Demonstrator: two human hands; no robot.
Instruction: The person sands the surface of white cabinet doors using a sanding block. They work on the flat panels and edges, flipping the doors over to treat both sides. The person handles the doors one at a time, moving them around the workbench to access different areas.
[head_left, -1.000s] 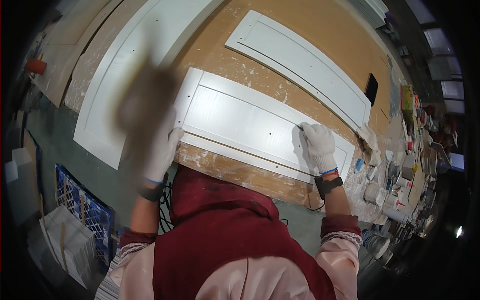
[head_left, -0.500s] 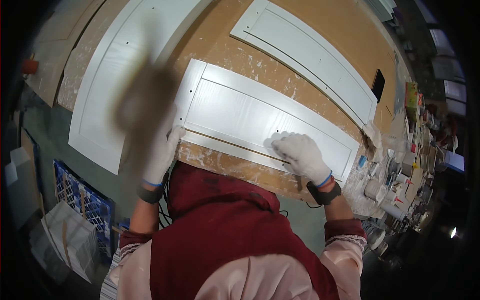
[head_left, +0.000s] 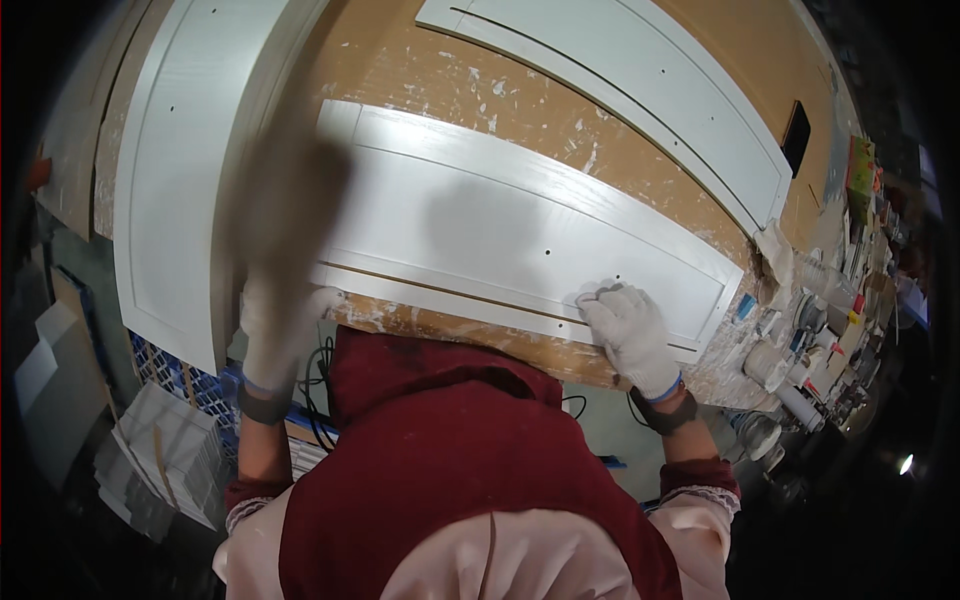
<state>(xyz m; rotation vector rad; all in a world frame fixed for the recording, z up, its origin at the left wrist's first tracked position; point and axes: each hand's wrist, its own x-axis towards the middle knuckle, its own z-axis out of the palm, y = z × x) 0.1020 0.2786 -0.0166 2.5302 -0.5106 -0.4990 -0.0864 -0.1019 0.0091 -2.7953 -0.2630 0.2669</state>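
Note:
A long white panel with a grooved inner frame and small dark holes lies flat before me on the brown worktable. My right hand, in a white knitted glove, rests on its near edge toward the right end. Those fingers are bent and pressed together over the surface; whatever may be under them is hidden. Beside the panel's near left corner is my left hand, also gloved, its thumb close to the corner. A dark blurred shape right in front of the camera covers most of its fingers.
Another white panel stretches along the left, and a slotted one lies farther back. At right are a black flat object, a crumpled cloth and several bottles and cups. White pieces are stacked low at left, near blue crates.
My right hand has slid rightward along the panel. The whole view has shifted, with the left hand now farther left, and a shadow now falls across the panel's middle.

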